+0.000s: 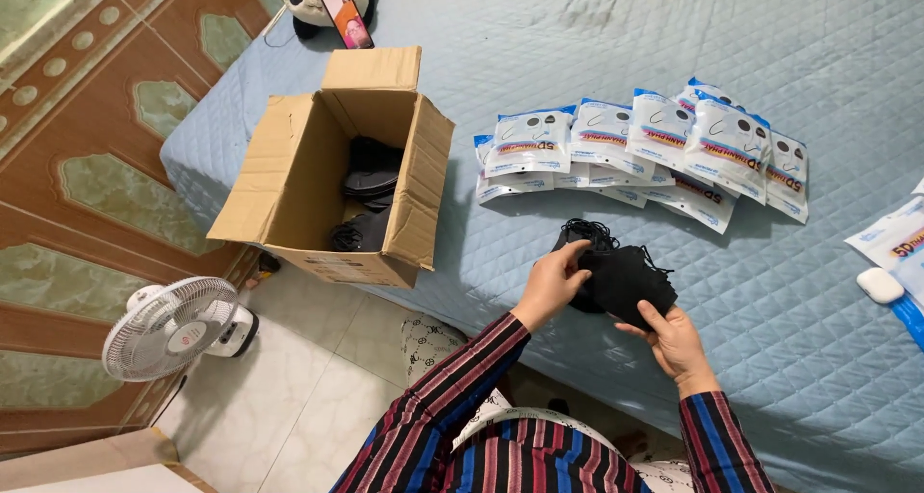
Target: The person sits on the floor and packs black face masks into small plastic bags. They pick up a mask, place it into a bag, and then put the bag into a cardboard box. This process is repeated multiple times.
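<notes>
Blue quilted bed point(616, 31); black masks point(621, 273) pinched between left hand point(551, 283), right hand point(674, 344) (both gripping).

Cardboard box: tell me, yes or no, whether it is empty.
No: the open cardboard box on the bed holds a pile of black masks inside.

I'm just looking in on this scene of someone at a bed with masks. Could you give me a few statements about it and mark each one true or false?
1. Both hands, the left hand and the right hand, hold a stack of black masks. True.
2. The cardboard box is closed. False: its flaps are open, with dark masks inside.
3. The white packets lie on the floor. False: they lie in a row on the blue quilt.
4. A white fan stands on the floor. True.
</notes>
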